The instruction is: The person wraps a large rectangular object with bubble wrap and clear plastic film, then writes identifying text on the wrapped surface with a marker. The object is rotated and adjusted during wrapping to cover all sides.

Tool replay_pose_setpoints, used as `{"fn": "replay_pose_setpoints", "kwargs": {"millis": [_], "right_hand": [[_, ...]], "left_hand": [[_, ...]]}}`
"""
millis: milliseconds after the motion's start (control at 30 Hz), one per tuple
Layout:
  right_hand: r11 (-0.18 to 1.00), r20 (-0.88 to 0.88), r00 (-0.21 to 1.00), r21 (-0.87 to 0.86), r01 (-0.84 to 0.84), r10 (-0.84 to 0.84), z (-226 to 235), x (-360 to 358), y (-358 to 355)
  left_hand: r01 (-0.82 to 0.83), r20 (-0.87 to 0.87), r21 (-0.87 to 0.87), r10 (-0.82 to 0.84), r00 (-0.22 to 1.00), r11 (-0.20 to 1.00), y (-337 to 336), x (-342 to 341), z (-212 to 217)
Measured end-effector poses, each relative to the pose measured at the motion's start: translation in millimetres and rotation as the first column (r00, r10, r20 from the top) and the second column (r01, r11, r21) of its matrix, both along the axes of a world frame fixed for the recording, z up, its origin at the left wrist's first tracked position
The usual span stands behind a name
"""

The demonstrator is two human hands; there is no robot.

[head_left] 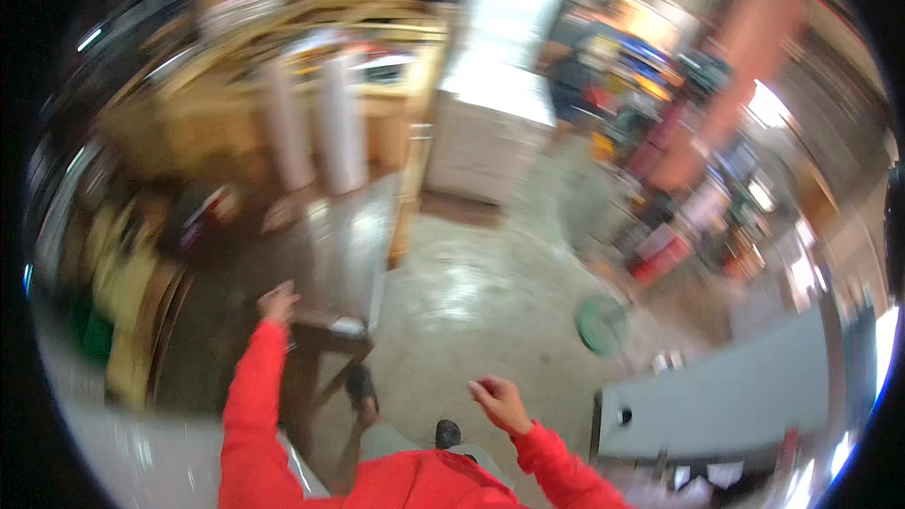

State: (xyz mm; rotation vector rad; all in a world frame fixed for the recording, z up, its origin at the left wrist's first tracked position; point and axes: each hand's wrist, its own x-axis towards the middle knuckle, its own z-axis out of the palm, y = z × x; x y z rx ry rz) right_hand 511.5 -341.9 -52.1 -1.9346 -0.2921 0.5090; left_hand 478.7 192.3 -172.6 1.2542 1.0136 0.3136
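My left hand (278, 303) is stretched forward over a dark brown tabletop (226, 339), near its right part. Blur hides how its fingers lie, and I make out nothing held in it. My right hand (501, 405) hangs over the concrete floor in front of my body. Its fingers are loosely curled in, with no object showing. Both arms wear red sleeves (255, 405). Beyond the left hand, a clear or shiny sheet-like strip (349, 245) lies along the tabletop's right side. Two upright pale rolls (344, 127) stand farther back.
Wooden shelving (217, 132) fills the back left, beside a large pale box (485, 137). A person (575, 57) stands at the far right of it. Green round object (601, 324) rests on the concrete floor (471, 292). A grey-topped table (726, 386) stands at right, cluttered goods behind.
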Motion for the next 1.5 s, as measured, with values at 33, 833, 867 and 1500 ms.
{"fn": "replay_pose_setpoints", "kwargs": {"millis": [33, 833, 867, 1500], "right_hand": [[1.000, 0.048, 0.998, 0.007, 0.026, -0.027, 1, 8, 13], [0.945, 0.207, 0.943, -0.256, -0.205, 0.261, -14, 85, 220], [0.934, 0.223, 0.920, -0.237, -0.269, 0.322, -10, 86, 220], [-0.172, -0.319, -0.607, 0.771, -0.613, 0.728, 15, -294, 112]], "left_hand": [[0.014, 0.010, 0.159, -0.015, 1.000, 0.987, 36, 24, -16], [0.115, -0.029, 0.863, -0.178, 0.984, 0.492, 137, 104, -1], [0.156, -0.036, 0.825, -0.224, 0.974, 0.543, 95, 79, 29], [-0.132, -0.124, 0.734, 0.322, 0.939, 0.667, -475, -465, 208]]}}
